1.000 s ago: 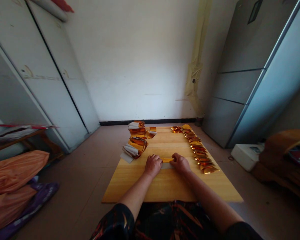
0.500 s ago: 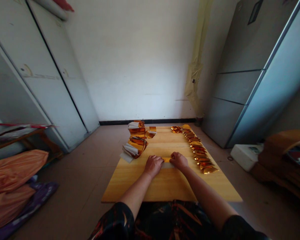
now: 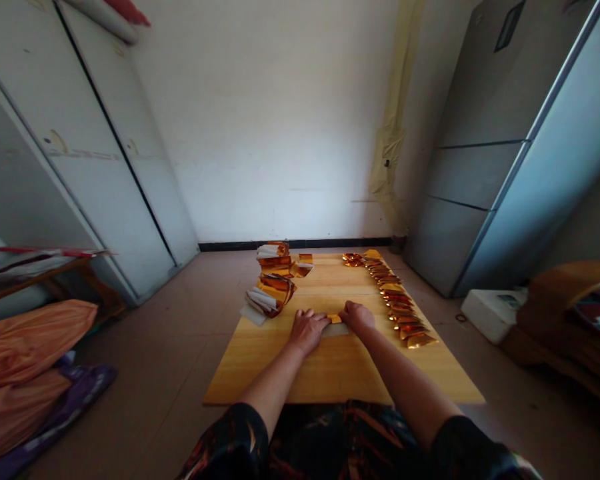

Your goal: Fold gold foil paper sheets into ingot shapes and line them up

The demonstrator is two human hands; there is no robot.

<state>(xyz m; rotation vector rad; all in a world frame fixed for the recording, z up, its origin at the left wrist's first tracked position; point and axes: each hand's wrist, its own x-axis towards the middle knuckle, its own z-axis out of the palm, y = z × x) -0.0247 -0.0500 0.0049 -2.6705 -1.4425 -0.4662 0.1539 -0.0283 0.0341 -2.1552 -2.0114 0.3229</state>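
On the wooden counter we see a small piece of gold paper lying between the two hands, with its greyish part showing on the near side. The left hand is turned palm down, with its fingers only lightly bent and reaching to the left end of the paper; we cannot tell whether they pinch it or only press it. The right hand is curled nearly closed, and its fingertips have hold of the right end. Beyond the left hand, bundles of gold and white sheets stand along the left edge of the counter, and a loose sheet lies next to the farther ones. On the other side, a long row of folded gold pieces borders the space to the right of the right hand, and a shiny gold heap is near its far end. Around the counter, we notice a pale cabinet and orange cloth on the left, and a grey refrigerator, a white box and brown wooden furniture on the right. The wall rises behind the counter.
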